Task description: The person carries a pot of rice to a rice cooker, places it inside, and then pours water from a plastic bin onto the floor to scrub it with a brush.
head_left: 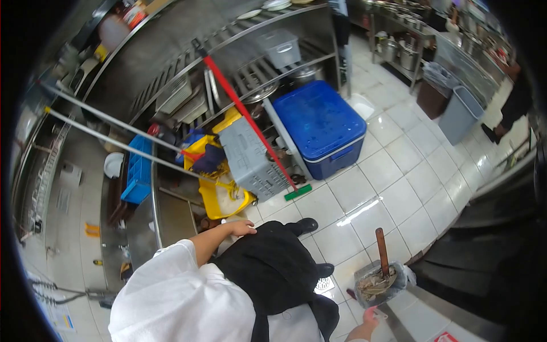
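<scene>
My left hand hangs beside the black apron, its fingers loosely stretched and nothing in them. At the lower right, my right hand is partly in view with fingers curled at a small pale edge; I cannot tell what this belongs to. Just beyond that hand is a plastic-lined bin with wet, brownish scraps inside. A brown handle sticks up out of the scraps.
A blue cooler, grey crate and yellow mop bucket stand ahead on white tiles. A red-handled squeegee leans over the crate. Grey and brown bins are farther right, near another person's shoe.
</scene>
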### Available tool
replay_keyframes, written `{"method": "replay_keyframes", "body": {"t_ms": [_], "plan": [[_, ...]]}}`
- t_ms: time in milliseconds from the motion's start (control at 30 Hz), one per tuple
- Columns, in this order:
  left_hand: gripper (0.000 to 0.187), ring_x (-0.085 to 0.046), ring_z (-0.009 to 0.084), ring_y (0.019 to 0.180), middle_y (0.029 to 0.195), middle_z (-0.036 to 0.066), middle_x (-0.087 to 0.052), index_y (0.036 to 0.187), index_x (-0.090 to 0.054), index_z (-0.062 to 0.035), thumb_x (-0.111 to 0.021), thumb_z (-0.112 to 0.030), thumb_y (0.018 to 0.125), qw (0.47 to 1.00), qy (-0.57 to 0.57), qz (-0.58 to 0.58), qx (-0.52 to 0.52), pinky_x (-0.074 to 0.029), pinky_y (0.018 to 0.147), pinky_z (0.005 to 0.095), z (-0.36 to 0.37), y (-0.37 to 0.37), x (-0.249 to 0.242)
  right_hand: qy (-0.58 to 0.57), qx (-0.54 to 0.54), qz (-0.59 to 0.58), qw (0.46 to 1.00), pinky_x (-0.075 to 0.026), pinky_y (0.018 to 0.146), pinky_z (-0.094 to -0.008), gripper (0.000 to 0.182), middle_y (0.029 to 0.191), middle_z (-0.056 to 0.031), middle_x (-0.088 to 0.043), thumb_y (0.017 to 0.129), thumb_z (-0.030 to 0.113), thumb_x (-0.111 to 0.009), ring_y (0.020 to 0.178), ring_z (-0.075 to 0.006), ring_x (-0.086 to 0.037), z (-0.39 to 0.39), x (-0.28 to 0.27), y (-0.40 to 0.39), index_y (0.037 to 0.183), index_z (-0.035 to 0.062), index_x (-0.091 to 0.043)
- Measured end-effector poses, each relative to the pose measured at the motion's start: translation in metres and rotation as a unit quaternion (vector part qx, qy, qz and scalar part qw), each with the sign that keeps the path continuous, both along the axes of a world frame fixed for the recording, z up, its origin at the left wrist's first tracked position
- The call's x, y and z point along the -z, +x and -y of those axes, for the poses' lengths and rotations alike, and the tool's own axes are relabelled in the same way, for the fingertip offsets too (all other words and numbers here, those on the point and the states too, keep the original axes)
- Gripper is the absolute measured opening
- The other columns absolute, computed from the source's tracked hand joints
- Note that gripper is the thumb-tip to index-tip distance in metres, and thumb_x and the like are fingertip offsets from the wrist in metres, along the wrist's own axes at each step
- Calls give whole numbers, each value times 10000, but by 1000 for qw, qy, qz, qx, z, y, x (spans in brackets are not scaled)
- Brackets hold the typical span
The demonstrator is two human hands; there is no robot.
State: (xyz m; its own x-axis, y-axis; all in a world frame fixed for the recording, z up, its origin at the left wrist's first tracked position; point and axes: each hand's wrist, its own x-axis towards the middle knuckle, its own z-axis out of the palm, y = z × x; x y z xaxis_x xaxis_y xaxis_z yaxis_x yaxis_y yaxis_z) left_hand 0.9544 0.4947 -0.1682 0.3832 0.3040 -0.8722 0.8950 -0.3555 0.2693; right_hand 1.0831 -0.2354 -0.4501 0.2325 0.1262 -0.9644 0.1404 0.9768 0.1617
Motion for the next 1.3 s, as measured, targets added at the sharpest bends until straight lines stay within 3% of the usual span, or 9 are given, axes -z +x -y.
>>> {"method": "replay_keyframes", "body": {"t_ms": [233, 400, 467, 533, 633, 733, 800, 933, 1300], "plan": [[631, -558, 238, 1159, 1311, 85, -569, 1337, -533, -110, -425, -573, 922, 961, -173, -30, -212, -472, 923, 400, 26, -92, -14, -135, -718, -33, 682, -515, 864, -441, 536, 1079, -150, -633, 937, 428, -462, 989, -294, -625, -162, -30, -21, 1251, -5, -511], [762, -472, 244, 1268, 1424, 121, -462, 1401, -450, -66, -482, -621, 879, 907, -267, 0, -326, -332, 1086, 378, 3, -110, -25, -238, -896, 374, 28, -510, 874, -402, 453, 1027, -129, -639, 930, 347, -481, 971, -281, -617, -315, -51, -52, 1210, -2, -547], [836, -429, 260, 1305, 1468, 144, -390, 1427, -398, -47, -514, -639, 847, 932, -228, 24, -282, -311, 1100, 384, -15, -118, -6, -274, -849, 445, -84, -508, 878, -386, 420, 1006, -121, -641, 927, 315, -489, 963, -275, -613, -355, -52, -53, 1194, -1, -561], [1030, -140, 263, 1455, 1567, 191, -153, 1487, -241, -9, -513, -716, 790, 979, -146, 6, -142, -155, 1171, 387, -42, -116, 3, -252, -881, 401, -10, -499, 869, -392, 413, 1008, -115, -647, 922, 315, -507, 952, -266, -614, -395, -70, -53, 1205, 20, -564], [954, -410, 327, 1329, 1466, 236, -360, 1409, -350, 72, -633, -577, 771, 987, -134, 21, -88, -338, 1089, 420, -85, -111, 36, -162, -927, 177, 287, -477, 831, -431, 442, 1037, -106, -662, 908, 359, -549, 924, -246, -621, -432, -135, -67, 1252, 84, -556], [616, -661, 305, 980, 1030, 239, -674, 1041, -646, 83, -695, -451, 737, 980, -105, 71, -156, -514, 883, 409, -131, -117, 159, -183, -930, 155, 278, -480, 819, -429, 421, 1020, -107, -662, 895, 346, -556, 911, -247, -623, -476, -170, -79, 1227, 88, -567], [404, -675, 310, 857, 957, 209, -690, 895, -699, 20, -634, -361, 774, 951, 3, 272, 149, -528, 793, 443, -167, -95, 210, -205, -929, 165, 262, -482, 811, -428, 407, 1008, -107, -662, 886, 337, -561, 902, -248, -624, -523, -176, -77, 1210, 90, -575], [440, -625, 250, 793, 921, 110, -656, 1142, -636, -66, -607, -387, 842, 957, -144, 163, -194, -517, 629, 421, -246, -65, 136, -242, -927, 168, 234, -486, 794, -425, 380, 985, -108, -662, 869, 318, -570, 885, -250, -627, -620, -205, -65, 1176, 96, -590], [325, -600, 192, 670, 846, 39, -630, 1125, -623, -113, -612, -290, 853, 957, -104, 106, -251, -490, 565, 370, -302, -63, 95, -320, -874, 218, 293, -497, 748, -416, 306, 920, -110, -663, 823, 268, -595, 837, -254, -633, -627, -228, -78, 1083, 111, -630]]}}
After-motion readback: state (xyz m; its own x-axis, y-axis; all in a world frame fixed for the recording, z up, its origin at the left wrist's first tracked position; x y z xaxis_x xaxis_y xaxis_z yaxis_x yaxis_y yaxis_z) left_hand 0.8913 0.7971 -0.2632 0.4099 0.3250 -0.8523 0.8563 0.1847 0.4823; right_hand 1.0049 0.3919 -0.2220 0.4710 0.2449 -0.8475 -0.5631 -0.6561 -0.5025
